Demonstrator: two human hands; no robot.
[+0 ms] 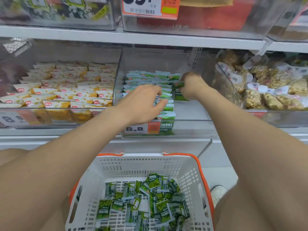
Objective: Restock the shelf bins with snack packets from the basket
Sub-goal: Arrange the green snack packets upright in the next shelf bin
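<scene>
Both bare arms reach from the 6 o'clock edge of the view into the clear plastic shelf bin (191, 112) at centre. A row of small green-and-white foil snack packets (150, 77) stands on edge along the bin's left side, its long axis running 12 to 6 o'clock, back to front.

The left hand (143, 104) lies over the row's front half with bent fingers (164, 101) on the packet tops. Its thumb is hidden, so whether it pinches a packet or only steadies the row cannot be told.

The right hand (191, 85) is curled around a clutch of upright green packets (180, 95), just at 3 o'clock of the row. It is the nearer hand to the bin's bare floor, which stretches on toward 3 o'clock and looks to be where the next packets go.

The remaining stock lies directly below at 6 o'clock: loose green packets (150, 197) heaped in a white slatted plastic basket with orange rim (133, 165).

At 9 o'clock a neighbouring bin holds yellow-and-white packets (66, 85), and at 3 o'clock sit clear bags of brown snacks (266, 90). An orange price tag (141, 129) fronts the centre bin.

The right hand's fingertips are out of sight behind its own knuckles, and the number of packets it holds is unclear. The basket's near edge is cut off by the frame.
</scene>
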